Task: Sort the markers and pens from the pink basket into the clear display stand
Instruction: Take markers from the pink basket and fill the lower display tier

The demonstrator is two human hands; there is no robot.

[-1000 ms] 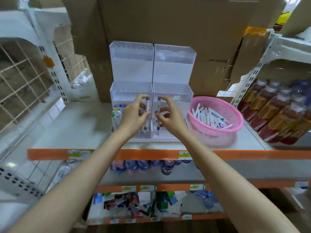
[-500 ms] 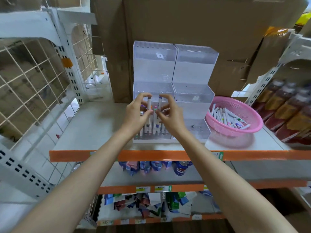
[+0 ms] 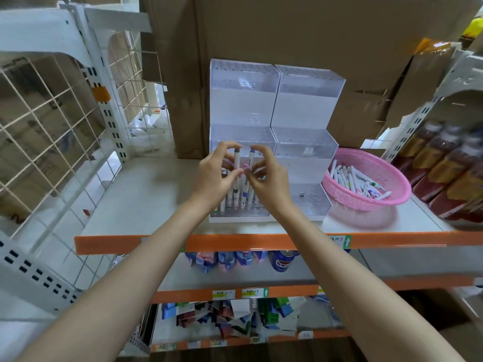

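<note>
A clear stepped display stand (image 3: 305,105) sits on the shelf, with several white markers (image 3: 236,198) upright in its lowest left tier. My left hand (image 3: 215,176) pinches a white marker with a grey cap (image 3: 236,159) upright in front of that tier. Close beside it, my right hand (image 3: 269,181) holds a white marker with a purple end (image 3: 251,159), also upright. The pink basket (image 3: 392,184) stands to the right of the stand, holding several white markers and pens (image 3: 352,180).
Brown cardboard boxes (image 3: 313,35) fill the back of the shelf. Bottles of dark drink (image 3: 449,173) stand at the right. A white wire grid panel (image 3: 49,121) rises at the left. The orange shelf edge (image 3: 130,242) runs below, with packets and cans on lower shelves.
The view has swung left, so the stand and basket sit further right in frame. Both hands stay together at the lowest left tier, each still holding a marker, now slightly higher.
</note>
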